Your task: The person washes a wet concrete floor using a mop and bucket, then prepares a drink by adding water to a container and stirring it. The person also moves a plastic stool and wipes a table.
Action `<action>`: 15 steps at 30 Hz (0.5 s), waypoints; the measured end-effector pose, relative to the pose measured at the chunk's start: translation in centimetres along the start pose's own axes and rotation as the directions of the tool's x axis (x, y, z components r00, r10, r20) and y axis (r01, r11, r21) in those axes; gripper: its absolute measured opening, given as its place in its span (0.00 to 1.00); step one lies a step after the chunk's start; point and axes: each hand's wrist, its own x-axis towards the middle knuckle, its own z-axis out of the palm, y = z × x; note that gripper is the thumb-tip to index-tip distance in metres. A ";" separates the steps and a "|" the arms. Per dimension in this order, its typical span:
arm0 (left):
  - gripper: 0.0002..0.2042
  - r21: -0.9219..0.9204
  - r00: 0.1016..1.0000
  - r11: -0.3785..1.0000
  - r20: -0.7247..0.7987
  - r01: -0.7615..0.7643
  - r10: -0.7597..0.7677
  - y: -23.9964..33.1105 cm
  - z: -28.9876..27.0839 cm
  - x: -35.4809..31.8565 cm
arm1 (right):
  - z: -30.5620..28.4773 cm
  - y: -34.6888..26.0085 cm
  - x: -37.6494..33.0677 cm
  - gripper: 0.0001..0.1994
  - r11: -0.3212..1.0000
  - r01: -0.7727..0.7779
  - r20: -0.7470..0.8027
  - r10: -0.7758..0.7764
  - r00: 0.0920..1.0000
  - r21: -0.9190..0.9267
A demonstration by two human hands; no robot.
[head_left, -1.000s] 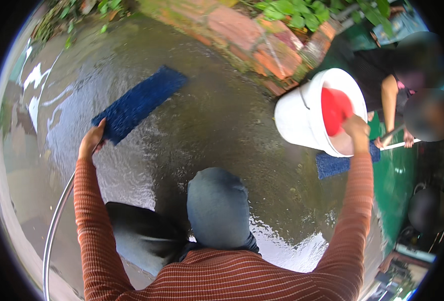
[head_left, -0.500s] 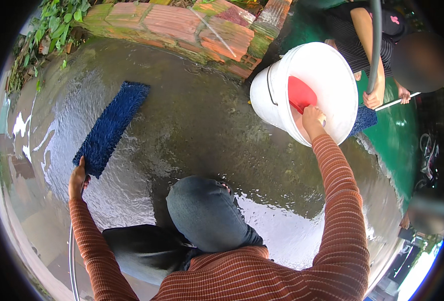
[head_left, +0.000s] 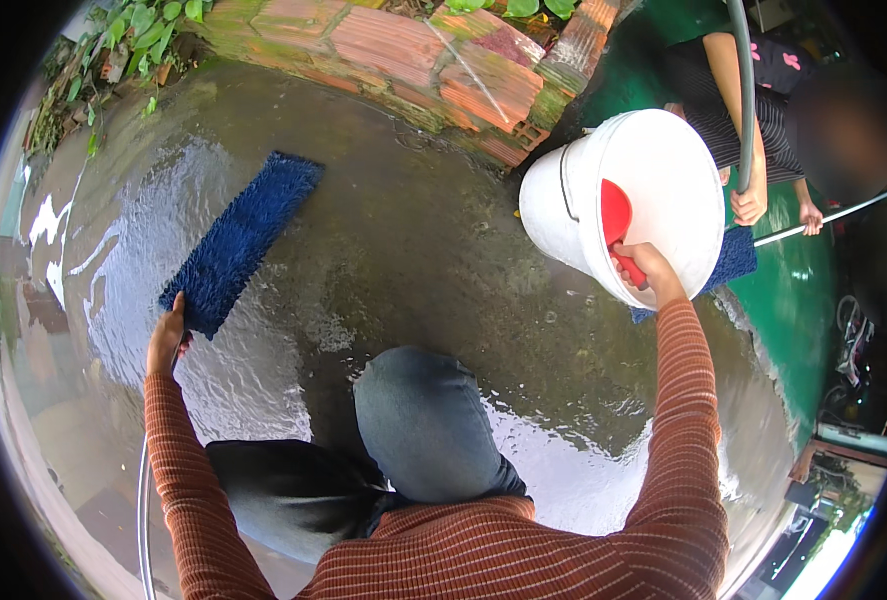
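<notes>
Rust-brown ribbed top (head_left: 493, 555), crossed by thin pale stripes. Its long, close-fitting sleeves (head_left: 685, 410) are ringed with the same fine stripes. Blue-grey jeans (head_left: 448, 470), paler over the right knee (head_left: 413, 400), nearly black on the left leg (head_left: 288, 480). Left grip (head_left: 167, 340) and right grip (head_left: 653, 272) are bare.

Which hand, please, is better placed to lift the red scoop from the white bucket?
Probably the right hand: it grips the red scoop inside the white bucket, while the left hand holds the blue mop.

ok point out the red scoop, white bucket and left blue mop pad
Red scoop (head_left: 615, 212), head view, its bowl.
White bucket (head_left: 550, 217), head view, outer wall.
Left blue mop pad (head_left: 241, 243), head view, its middle.
</notes>
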 end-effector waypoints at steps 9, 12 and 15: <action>0.37 0.021 0.999 0.999 -0.007 0.040 -0.040 -0.9 -0.3 -0.1 | -3.6 -8.1 -11.5 0.12 0.951 0.233 0.012 -0.240 0.971 0.206; 0.40 0.172 0.993 0.982 -0.079 -0.073 0.088 -1.1 -0.7 0.1 | -3.6 -9.0 -15.6 0.15 0.946 0.307 -0.055 -0.303 0.952 0.106; 0.38 0.150 0.997 0.987 -0.033 -0.065 0.070 0.8 -1.2 -0.5 | -3.8 -9.0 -18.0 0.17 0.944 0.323 -0.090 -0.316 0.945 0.071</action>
